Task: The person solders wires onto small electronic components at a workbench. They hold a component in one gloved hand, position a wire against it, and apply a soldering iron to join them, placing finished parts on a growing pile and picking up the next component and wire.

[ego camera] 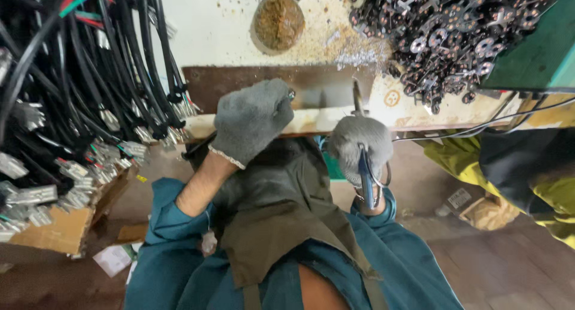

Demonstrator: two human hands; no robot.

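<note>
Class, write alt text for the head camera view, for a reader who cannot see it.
Two grey knitted gloved hands work at a worn bench edge: the right hand grips blue-handled pliers, the left hand pinches something small. Black cable bundles hang left; dark metal washers are piled at the right.

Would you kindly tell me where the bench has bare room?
Bare patch: the pale bench top between the black cables and the brown mound. Crowded: the washer pile at right, and the front edge under both hands, left and right.
</note>
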